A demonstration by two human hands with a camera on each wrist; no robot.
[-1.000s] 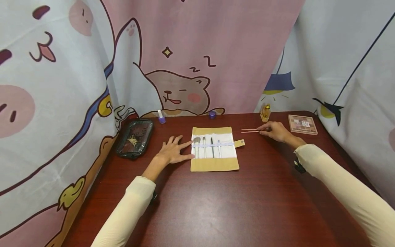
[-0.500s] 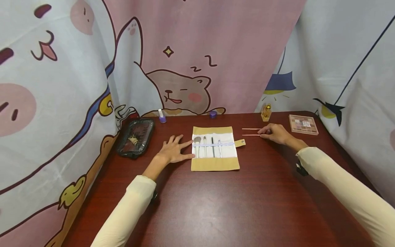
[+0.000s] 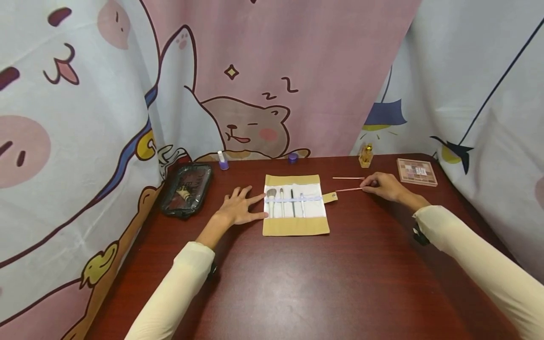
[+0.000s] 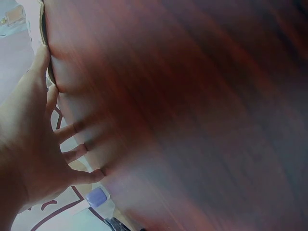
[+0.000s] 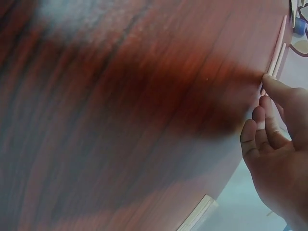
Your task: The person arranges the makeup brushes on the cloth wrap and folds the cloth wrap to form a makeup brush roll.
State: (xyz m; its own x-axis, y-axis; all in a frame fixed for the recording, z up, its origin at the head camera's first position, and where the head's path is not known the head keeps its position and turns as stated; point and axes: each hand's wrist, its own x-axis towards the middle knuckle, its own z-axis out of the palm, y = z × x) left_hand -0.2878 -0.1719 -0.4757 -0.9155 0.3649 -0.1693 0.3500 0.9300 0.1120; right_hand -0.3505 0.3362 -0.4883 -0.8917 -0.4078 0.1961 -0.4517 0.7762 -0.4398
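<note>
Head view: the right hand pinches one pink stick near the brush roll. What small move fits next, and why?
Probably carry the pink stick left over the brush roll toward its band. The right hand pinches it with its tip near the tab, the left hand presses the roll's edge flat, and a second stick waits behind.

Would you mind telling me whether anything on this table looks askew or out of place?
Two thin pink sticks lie outside the open brush roll. The far stick lies straight; the near stick, pinched by the right hand, slants toward the roll's tab. Nothing looks spilled or damaged.
</note>
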